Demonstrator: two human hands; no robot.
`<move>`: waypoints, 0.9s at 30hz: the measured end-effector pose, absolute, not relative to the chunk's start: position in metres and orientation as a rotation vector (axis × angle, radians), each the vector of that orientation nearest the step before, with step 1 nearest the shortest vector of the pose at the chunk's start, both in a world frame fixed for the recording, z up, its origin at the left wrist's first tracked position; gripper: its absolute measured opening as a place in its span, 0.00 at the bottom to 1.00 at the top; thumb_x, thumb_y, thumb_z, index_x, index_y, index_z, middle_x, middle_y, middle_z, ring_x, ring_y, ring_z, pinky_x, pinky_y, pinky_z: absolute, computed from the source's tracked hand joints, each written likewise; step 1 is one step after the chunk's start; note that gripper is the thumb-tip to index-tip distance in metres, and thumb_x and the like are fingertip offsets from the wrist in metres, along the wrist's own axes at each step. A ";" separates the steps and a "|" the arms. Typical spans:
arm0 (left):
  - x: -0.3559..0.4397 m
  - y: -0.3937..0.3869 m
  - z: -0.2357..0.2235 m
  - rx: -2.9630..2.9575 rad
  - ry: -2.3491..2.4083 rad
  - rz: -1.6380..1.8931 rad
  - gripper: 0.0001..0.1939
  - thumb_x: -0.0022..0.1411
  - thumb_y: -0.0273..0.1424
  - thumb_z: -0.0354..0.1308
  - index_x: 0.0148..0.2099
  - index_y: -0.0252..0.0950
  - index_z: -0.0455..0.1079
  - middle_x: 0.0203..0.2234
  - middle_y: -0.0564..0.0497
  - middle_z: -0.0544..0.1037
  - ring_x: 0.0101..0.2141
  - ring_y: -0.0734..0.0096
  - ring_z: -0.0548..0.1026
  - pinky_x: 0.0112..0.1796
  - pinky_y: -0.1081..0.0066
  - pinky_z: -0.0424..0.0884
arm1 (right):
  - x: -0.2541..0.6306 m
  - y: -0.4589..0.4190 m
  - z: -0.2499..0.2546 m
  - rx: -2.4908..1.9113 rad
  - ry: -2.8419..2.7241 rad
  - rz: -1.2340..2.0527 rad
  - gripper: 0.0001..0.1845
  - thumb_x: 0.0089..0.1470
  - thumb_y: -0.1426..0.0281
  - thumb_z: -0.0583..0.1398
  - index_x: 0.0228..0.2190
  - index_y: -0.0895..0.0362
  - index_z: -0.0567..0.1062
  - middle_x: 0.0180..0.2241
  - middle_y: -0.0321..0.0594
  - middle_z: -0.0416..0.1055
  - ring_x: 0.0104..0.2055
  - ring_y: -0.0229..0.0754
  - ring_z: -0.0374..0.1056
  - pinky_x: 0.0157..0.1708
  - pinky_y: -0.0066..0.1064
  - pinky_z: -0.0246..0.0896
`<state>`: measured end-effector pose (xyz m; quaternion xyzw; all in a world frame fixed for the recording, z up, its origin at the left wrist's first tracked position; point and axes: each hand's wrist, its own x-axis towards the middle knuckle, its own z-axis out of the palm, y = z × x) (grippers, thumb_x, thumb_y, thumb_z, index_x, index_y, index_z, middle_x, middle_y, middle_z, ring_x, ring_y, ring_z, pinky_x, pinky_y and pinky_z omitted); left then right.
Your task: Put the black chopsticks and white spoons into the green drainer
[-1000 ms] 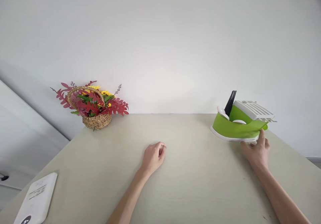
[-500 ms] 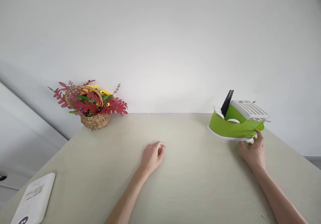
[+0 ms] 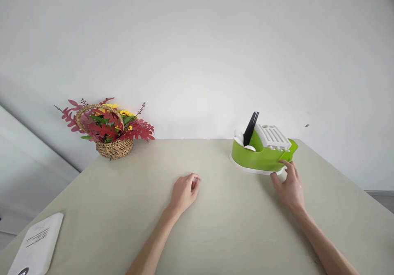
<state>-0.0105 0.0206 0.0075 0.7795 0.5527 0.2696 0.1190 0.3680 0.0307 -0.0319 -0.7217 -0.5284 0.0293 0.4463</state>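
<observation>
A green and white cutlery holder (image 3: 250,159) stands on the right part of the table near the wall. Black chopsticks (image 3: 251,127) and white spoons (image 3: 239,136) stick out of its left half, and a white slotted rack (image 3: 273,136) tops its right half. My right hand (image 3: 289,186) grips the holder's lower right end, thumb at the white base and fingers against the green side. Away from it, my left hand (image 3: 184,192) rests on the table in a loose curl; nothing shows between its fingers.
A wicker basket (image 3: 114,148) of artificial red leaves and yellow flowers stands at the back left. A white flat box-like object with printed lines (image 3: 36,242) lies at the front left. The wall (image 3: 197,61) runs along the table's (image 3: 227,225) back edge.
The cutlery holder has moved left along the table with my right hand on it, turning slightly. My left hand stays in place. The view has shifted a little.
</observation>
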 end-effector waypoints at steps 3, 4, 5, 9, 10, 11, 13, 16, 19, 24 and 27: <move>-0.010 0.020 0.009 2.281 1.621 0.783 0.10 0.71 0.32 0.50 0.45 0.42 0.73 0.24 0.55 0.78 0.26 0.68 0.75 0.39 0.67 0.69 | 0.346 0.026 -0.028 -1.701 -1.396 0.099 0.27 0.58 0.56 0.58 0.57 0.49 0.70 0.69 0.51 0.58 0.57 0.58 0.70 0.45 0.44 0.68; -0.010 0.020 0.009 2.285 1.625 0.780 0.10 0.71 0.31 0.50 0.45 0.42 0.73 0.24 0.55 0.78 0.27 0.68 0.75 0.39 0.67 0.69 | 0.339 0.024 -0.027 -1.666 -1.424 0.103 0.26 0.58 0.56 0.59 0.56 0.49 0.71 0.70 0.51 0.55 0.60 0.60 0.68 0.44 0.44 0.69; -0.010 0.020 0.009 2.288 1.628 0.775 0.10 0.71 0.31 0.50 0.45 0.42 0.73 0.24 0.56 0.78 0.27 0.68 0.75 0.39 0.66 0.69 | 0.331 0.022 -0.026 -1.632 -1.454 0.107 0.25 0.58 0.56 0.59 0.55 0.49 0.72 0.71 0.51 0.52 0.63 0.61 0.64 0.43 0.43 0.70; -0.009 0.020 0.008 2.295 1.645 0.764 0.10 0.71 0.31 0.49 0.45 0.42 0.72 0.24 0.56 0.77 0.27 0.67 0.75 0.38 0.66 0.67 | 0.303 0.012 -0.026 -1.545 -1.554 0.154 0.20 0.59 0.59 0.59 0.52 0.49 0.74 0.74 0.47 0.40 0.70 0.64 0.55 0.44 0.44 0.74; -0.010 0.020 0.006 2.291 1.652 0.767 0.10 0.71 0.30 0.49 0.45 0.42 0.72 0.24 0.56 0.77 0.27 0.67 0.75 0.37 0.66 0.67 | 0.296 0.010 -0.026 -1.532 -1.579 0.170 0.20 0.60 0.60 0.58 0.52 0.48 0.74 0.75 0.45 0.38 0.71 0.63 0.53 0.46 0.46 0.74; -0.010 0.020 0.005 2.283 1.661 0.777 0.09 0.71 0.30 0.49 0.46 0.42 0.71 0.25 0.55 0.77 0.27 0.67 0.75 0.36 0.67 0.67 | 0.291 0.007 -0.025 -1.517 -1.604 0.182 0.19 0.60 0.61 0.58 0.53 0.47 0.74 0.75 0.43 0.37 0.72 0.63 0.52 0.49 0.47 0.73; -0.012 0.021 0.002 2.236 1.684 0.827 0.09 0.71 0.31 0.48 0.47 0.42 0.69 0.26 0.55 0.77 0.27 0.67 0.75 0.34 0.68 0.66 | 0.282 0.003 -0.024 -1.479 -1.650 0.194 0.20 0.60 0.63 0.58 0.54 0.46 0.74 0.75 0.41 0.36 0.73 0.62 0.49 0.54 0.49 0.72; -0.015 0.022 -0.001 2.101 1.705 0.955 0.08 0.71 0.33 0.48 0.48 0.42 0.66 0.26 0.56 0.74 0.26 0.67 0.74 0.31 0.69 0.64 | 0.272 -0.003 -0.021 -1.400 -1.710 0.179 0.22 0.60 0.65 0.59 0.56 0.46 0.74 0.75 0.41 0.36 0.75 0.61 0.45 0.58 0.50 0.69; -0.017 0.025 -0.004 1.992 1.680 1.049 0.07 0.71 0.34 0.49 0.48 0.42 0.65 0.24 0.58 0.70 0.25 0.68 0.72 0.30 0.70 0.64 | 0.267 -0.008 -0.017 -1.344 -1.744 0.189 0.22 0.61 0.66 0.59 0.56 0.46 0.74 0.75 0.41 0.37 0.75 0.61 0.46 0.57 0.49 0.71; -0.019 0.032 -0.006 1.784 1.661 1.249 0.09 0.70 0.37 0.51 0.50 0.41 0.65 0.27 0.55 0.73 0.27 0.69 0.73 0.31 0.70 0.68 | 0.266 -0.012 -0.010 -1.321 -1.768 0.276 0.21 0.62 0.66 0.58 0.56 0.45 0.74 0.76 0.39 0.37 0.75 0.59 0.47 0.45 0.39 0.78; -0.020 0.034 -0.005 1.629 1.702 1.356 0.12 0.71 0.41 0.52 0.50 0.40 0.67 0.34 0.49 0.77 0.32 0.66 0.76 0.33 0.68 0.71 | 0.267 -0.013 -0.010 -1.300 -1.771 0.292 0.20 0.62 0.66 0.58 0.55 0.45 0.75 0.76 0.38 0.39 0.74 0.58 0.47 0.44 0.37 0.78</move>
